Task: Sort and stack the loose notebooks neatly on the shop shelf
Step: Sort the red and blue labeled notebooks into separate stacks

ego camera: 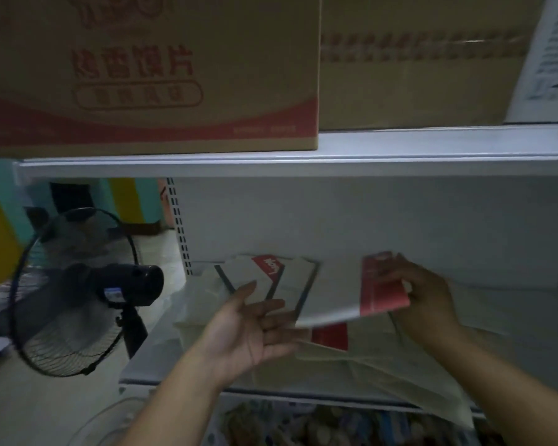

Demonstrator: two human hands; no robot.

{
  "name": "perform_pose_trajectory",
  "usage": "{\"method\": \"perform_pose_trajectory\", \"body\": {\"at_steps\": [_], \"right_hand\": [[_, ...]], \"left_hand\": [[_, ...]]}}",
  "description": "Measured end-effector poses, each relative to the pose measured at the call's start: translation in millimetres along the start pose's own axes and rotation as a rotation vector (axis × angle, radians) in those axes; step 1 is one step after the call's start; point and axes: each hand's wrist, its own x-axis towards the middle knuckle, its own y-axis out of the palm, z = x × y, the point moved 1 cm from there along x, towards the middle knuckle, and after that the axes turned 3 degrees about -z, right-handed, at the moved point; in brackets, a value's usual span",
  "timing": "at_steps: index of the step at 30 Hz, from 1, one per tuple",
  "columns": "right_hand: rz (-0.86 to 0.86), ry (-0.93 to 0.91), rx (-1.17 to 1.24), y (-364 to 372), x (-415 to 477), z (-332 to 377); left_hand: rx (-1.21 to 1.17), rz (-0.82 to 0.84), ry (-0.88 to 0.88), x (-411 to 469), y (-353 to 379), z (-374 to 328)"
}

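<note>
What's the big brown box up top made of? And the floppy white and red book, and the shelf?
The big brown box with red print looks like cardboard: dull brown faces, sharp folded corner. The thin white and red notebook pinched by the right hand seems paper with a soft cover, since it bends. The white shelf is probably painted metal: smooth, faintly shiny.

The white lower shelf (pixel 155 358) carries loose white notebooks (pixel 290 281) with red labels, overlapping at odd angles. The upper shelf (pixel 400 146) bears two cardboard boxes (pixel 174 75) side by side.
</note>
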Motion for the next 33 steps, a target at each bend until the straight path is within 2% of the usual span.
{"method": "perform_pose_trajectory", "body": {"at_steps": [2,4,6,8,10,12,15,18,21,23,25,28,30,33], "right_hand": [[0.112,0.006,0.165,16.2,-15.9,11.1],[0.275,0.054,0.161,32.2,-28.2,16.0],[0.468,0.010,-0.096,40.1,-33.2,10.9],[0.689,0.067,-0.381,44.7,-39.2,-6.0],[0.828,0.119,-0.637,49.4,-42.3,-15.6],[0.842,0.104,-0.681,52.7,-41.5,-17.3],[0.779,0.100,-0.574,50.8,-36.8,-19.2],[0.517,0.161,-0.415,46.6,-30.3,-15.3],[0.314,0.083,-0.268,54.1,-23.9,6.0],[0.395,-0.048,-0.147,68.9,-23.2,28.5],[0.612,-0.199,-0.129,89.6,-28.4,47.4],[0.950,-0.323,-0.343,110.7,-31.8,55.6],[1.003,-0.261,-0.469,114.4,-24.5,47.1],[0.964,-0.040,-0.589,114.5,-6.6,31.6]], "left_hand": [[0.012,0.052,-0.033,-1.0,-0.1,5.7],[0.163,-0.019,-0.046,-4.3,-4.4,9.0],[0.263,-0.115,-0.009,-9.5,-17.3,5.2],[0.292,-0.181,0.096,-18.1,-30.7,-5.8],[0.341,-0.266,0.200,-28.5,-45.1,-16.2],[0.368,-0.311,0.237,-38.4,-58.7,-24.2],[0.360,-0.331,0.232,-52.5,-77.9,-33.7],[0.336,-0.355,0.224,-60.0,-91.8,-40.3],[0.309,-0.377,0.226,-58.5,-95.5,-40.8],[0.292,-0.381,0.223,-56.0,-91.8,-38.0],[0.256,-0.366,0.187,-53.8,-87.2,-34.3],[0.250,-0.378,0.204,-54.0,-85.7,-29.4],[0.229,-0.421,0.227,-59.3,-93.7,-30.2],[0.157,-0.489,0.230,-70.3,-107.4,-36.3]]}}
